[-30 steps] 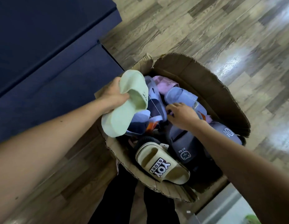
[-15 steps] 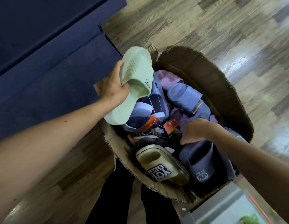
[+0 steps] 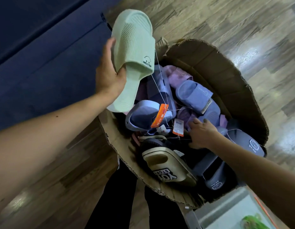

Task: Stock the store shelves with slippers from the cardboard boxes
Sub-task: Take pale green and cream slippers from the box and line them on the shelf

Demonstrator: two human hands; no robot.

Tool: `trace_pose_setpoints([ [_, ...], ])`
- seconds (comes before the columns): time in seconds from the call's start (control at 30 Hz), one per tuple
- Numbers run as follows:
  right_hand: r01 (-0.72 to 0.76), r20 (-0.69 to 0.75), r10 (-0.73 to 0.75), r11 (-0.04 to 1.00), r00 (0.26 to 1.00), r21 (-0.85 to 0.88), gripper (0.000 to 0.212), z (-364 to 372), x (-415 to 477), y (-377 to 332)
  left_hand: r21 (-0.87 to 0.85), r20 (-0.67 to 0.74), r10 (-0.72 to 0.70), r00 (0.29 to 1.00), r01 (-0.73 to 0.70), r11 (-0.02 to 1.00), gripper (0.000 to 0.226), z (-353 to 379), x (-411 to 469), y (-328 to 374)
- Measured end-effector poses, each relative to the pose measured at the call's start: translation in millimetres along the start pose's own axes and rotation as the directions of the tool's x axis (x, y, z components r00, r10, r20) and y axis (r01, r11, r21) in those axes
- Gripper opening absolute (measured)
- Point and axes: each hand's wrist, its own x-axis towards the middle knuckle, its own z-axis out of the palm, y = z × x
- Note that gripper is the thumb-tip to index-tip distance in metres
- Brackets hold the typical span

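Note:
My left hand (image 3: 108,71) grips a pale green slipper (image 3: 133,52) by its side and holds it up above the left rim of the open cardboard box (image 3: 226,75). A thin white string runs from the slipper down to orange price tags (image 3: 159,115) among the slippers. My right hand (image 3: 201,134) reaches into the box with fingers spread, resting on the pile of blue, purple and dark grey slippers. A beige slipper (image 3: 168,169) marked "YOY STORY" lies at the box's near side. A dark grey slipper (image 3: 249,142) sits at the right rim.
A dark blue shelf unit (image 3: 44,55) fills the left side. Wood-pattern floor (image 3: 226,22) surrounds the box. My dark trouser legs (image 3: 113,200) stand just below the box. A grey tray with something green (image 3: 249,220) sits at the bottom right corner.
My left hand has lifted the green slipper higher and tilted it upright, pulling the string taut. My right hand has moved from the box's middle toward the right, deeper into the pile.

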Motion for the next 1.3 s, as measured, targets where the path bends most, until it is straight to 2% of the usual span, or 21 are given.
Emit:
trace_pose_setpoints([
  [0.07,0.018,0.134,-0.027,0.998,0.991,0.066,0.054,-3.0,-7.3,2.2,0.007,0.023,0.017,1.000,-0.017,1.000,0.063,-1.0,-0.2,0.0],
  [0.17,-0.091,0.381,-0.010,0.965,0.924,0.247,0.045,-14.2,-4.6,11.0,0.015,0.079,0.076,0.994,-0.078,0.997,0.065,-1.1,-5.5,-0.6],
  [0.2,-0.147,0.497,-0.027,0.940,0.867,0.308,0.038,-16.7,-4.3,10.7,0.017,0.102,0.099,0.990,-0.101,0.995,0.065,-1.1,-6.6,-2.1],
  [0.23,-0.202,0.625,-0.046,0.926,0.780,0.320,0.032,-18.1,-6.3,8.3,0.016,0.120,0.118,0.986,-0.121,0.992,0.066,-0.8,-7.2,-3.7],
  [0.27,-0.233,0.720,-0.043,0.931,0.693,0.280,0.028,-15.5,-8.2,4.9,0.011,0.129,0.134,0.983,-0.137,0.991,0.066,-0.2,-7.7,-5.5],
  [0.3,-0.229,0.741,-0.020,0.945,0.671,0.234,0.027,-7.0,-7.8,2.1,0.001,0.127,0.146,0.981,-0.148,0.989,0.066,1.1,-8.1,-7.3],
  [0.33,-0.216,0.683,0.016,0.954,0.730,0.207,0.030,0.9,-6.3,0.8,-0.013,0.120,0.155,0.981,-0.155,0.988,0.066,3.1,-8.5,-9.4],
  [0.37,-0.197,0.547,0.056,0.959,0.835,0.204,0.038,9.1,-0.7,1.7,-0.023,0.115,0.159,0.980,-0.158,0.987,0.066,5.6,-10.0,-11.6],
  [0.4,-0.213,0.374,0.103,0.940,0.922,0.265,0.044,13.4,8.1,4.8,-0.029,0.122,0.162,0.979,-0.160,0.987,0.067,8.9,-13.1,-14.1],
  [0.43,-0.242,0.236,0.162,0.898,0.958,0.367,0.043,15.4,18.5,8.2,-0.033,0.143,0.173,0.974,-0.170,0.985,0.067,12.8,-17.3,-16.6],
  [0.5,-0.254,0.072,0.254,0.820,0.965,0.513,0.037,15.8,37.2,9.6,-0.041,0.207,0.221,0.953,-0.217,0.975,0.069,23.1,-25.7,-22.5],
  [0.57,-0.225,-0.007,0.282,0.779,0.959,0.585,0.035,20.2,50.2,2.5,-0.041,0.237,0.246,0.940,-0.243,0.969,0.070,32.8,-29.8,-29.4],
  [0.63,-0.184,-0.038,0.289,0.699,0.957,0.691,0.036,30.5,62.7,-5.5,-0.061,0.201,0.241,0.949,-0.233,0.971,0.068,38.7,-27.3,-34.8],
  [0.7,-0.198,-0.012,0.305,0.648,0.952,0.736,0.048,43.6,77.1,-7.2,-0.077,0.136,0.214,0.967,-0.205,0.976,0.065,40.7,-22.5,-38.4],
  [0.83,-0.274,0.044,0.350,0.644,0.936,0.714,0.056,60.6,95.8,-5.1,-0.122,0.103,0.153,0.983,-0.140,0.983,0.063,41.0,-19.3,-44.5],
  [0.93,-0.304,0.093,0.325,0.692,0.941,0.655,0.040,66.6,106.4,-5.9,-0.179,0.103,0.128,0.986,-0.108,0.978,0.062,39.4,-20.3,-53.5],
  [1.0,-0.328,0.121,0.326,0.712,0.938,0.620,0.039,70.0,113.9,-4.0,-0.190,0.106,0.141,0.984,-0.119,0.975,0.061,39.1,-20.0,-59.3],
  [1.17,-0.287,-0.012,0.349,0.788,0.937,0.545,0.033,79.5,117.3,-2.5,-0.161,0.142,0.174,0.974,-0.151,0.975,0.061,37.7,-20.4,-67.5],
  [1.3,-0.210,-0.159,0.357,0.796,0.920,0.568,0.031,87.2,97.2,-0.4,-0.090,0.145,0.147,0.978,-0.135,0.987,0.062,31.6,-26.0,-74.1],
])
